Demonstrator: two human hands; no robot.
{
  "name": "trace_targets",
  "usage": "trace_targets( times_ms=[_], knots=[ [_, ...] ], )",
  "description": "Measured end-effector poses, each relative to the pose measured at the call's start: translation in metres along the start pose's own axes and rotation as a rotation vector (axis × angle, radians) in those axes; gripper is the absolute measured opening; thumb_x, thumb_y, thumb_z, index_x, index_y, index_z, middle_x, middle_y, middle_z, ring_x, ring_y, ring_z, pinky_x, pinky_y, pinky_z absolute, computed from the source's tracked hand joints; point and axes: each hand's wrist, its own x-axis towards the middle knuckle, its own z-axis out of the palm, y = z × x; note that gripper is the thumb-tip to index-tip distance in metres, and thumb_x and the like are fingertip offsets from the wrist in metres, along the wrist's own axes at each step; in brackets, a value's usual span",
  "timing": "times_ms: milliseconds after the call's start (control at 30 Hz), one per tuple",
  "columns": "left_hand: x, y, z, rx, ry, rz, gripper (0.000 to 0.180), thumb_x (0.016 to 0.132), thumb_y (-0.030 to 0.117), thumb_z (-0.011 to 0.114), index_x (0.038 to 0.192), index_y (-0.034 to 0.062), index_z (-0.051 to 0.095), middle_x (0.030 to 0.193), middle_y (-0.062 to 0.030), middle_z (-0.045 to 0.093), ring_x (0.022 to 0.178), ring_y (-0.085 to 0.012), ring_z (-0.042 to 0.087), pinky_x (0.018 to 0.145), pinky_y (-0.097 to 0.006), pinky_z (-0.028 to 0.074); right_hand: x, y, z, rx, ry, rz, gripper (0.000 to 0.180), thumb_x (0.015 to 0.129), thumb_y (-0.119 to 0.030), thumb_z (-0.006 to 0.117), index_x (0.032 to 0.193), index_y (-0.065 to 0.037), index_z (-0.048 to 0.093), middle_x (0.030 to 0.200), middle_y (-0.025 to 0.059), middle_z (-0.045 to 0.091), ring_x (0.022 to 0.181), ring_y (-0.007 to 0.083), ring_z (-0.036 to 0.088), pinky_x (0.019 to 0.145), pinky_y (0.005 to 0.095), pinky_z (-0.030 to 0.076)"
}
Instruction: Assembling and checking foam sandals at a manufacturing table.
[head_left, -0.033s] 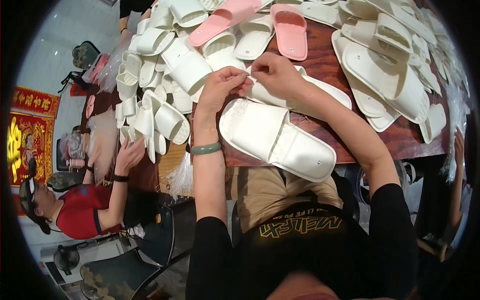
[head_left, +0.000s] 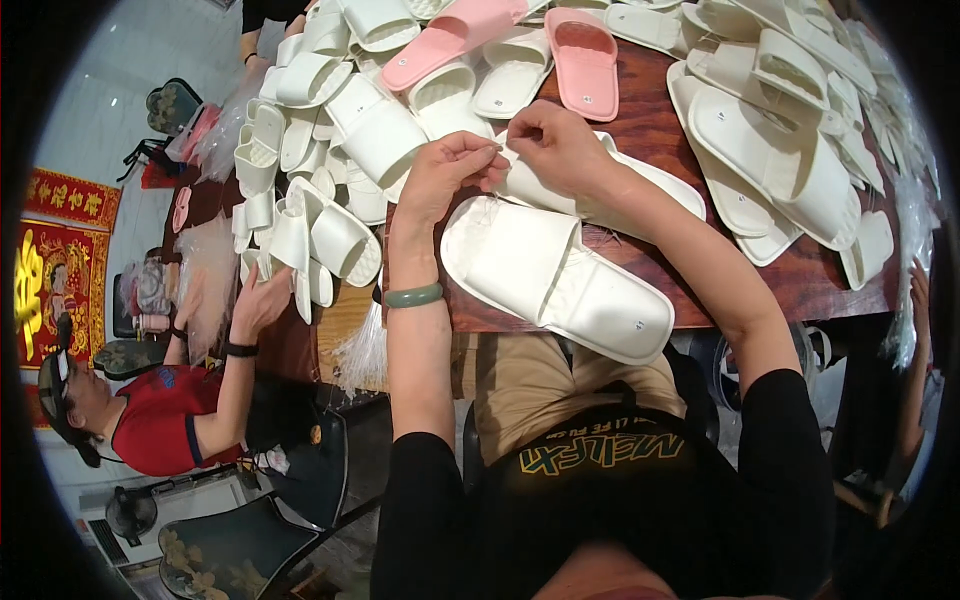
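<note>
Over the toe of a white slipper (head_left: pixel 655 185) my two hands come close together. My left hand (head_left: pixel 447 172) is closed in a pinch, thumb against the fingers. Beside it my right hand (head_left: pixel 556 148) also has its fingers curled and pressed together. What lies between the fingertips is too small to make out. My right hand and forearm hide part of that slipper. Nearer to me, a second white slipper (head_left: pixel 510 248) lies at the table edge, its heel jutting past it. Fine clear strands show near its toe.
Piled white slippers (head_left: pixel 375 125) cover the left and back, with pink slippers (head_left: pixel 583 65) among them. More white slippers (head_left: pixel 770 150) are heaped at right on the wooden table (head_left: pixel 640 95). A bundle of clear strands (head_left: pixel 362 355) hangs at left. A co-worker's hand (head_left: pixel 262 305) touches slippers there.
Hardly anything differs. My hands keep the same pinch, and the co-worker's hand at the left has shifted slightly against the slippers.
</note>
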Motion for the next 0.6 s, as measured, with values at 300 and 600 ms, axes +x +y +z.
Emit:
trace_targets(
  times_ms=[300,600],
  knots=[
    [-0.0049,-0.0004,-0.0051,-0.003,-0.025,0.041,0.013,0.087,0.011,0.057,0.094,-0.0007,0.059,0.084,-0.0079,0.064,0.069,-0.0117,0.059,0.062,-0.022,0.049,0.0000,-0.0029,0.0050,-0.047,0.017,-0.099,0.011,0.075,-0.010,0.059,0.082,-0.002,0.062,0.080,0.0131,0.056,0.077,0.0284,0.054,0.068,0.0364,0.043],
    [-0.0049,0.0031,-0.0004,0.068,-0.003,0.010,0.015,0.086,0.014,0.059,0.093,0.0000,0.061,0.081,-0.0080,0.065,0.067,-0.0094,0.061,0.056,-0.019,0.047,-0.0018,-0.0010,0.0027,-0.110,0.061,-0.140,0.008,0.073,-0.008,0.062,0.080,-0.005,0.061,0.091,0.0125,0.055,0.089,0.0286,0.050,0.074,0.0358,0.042]
  ],
)
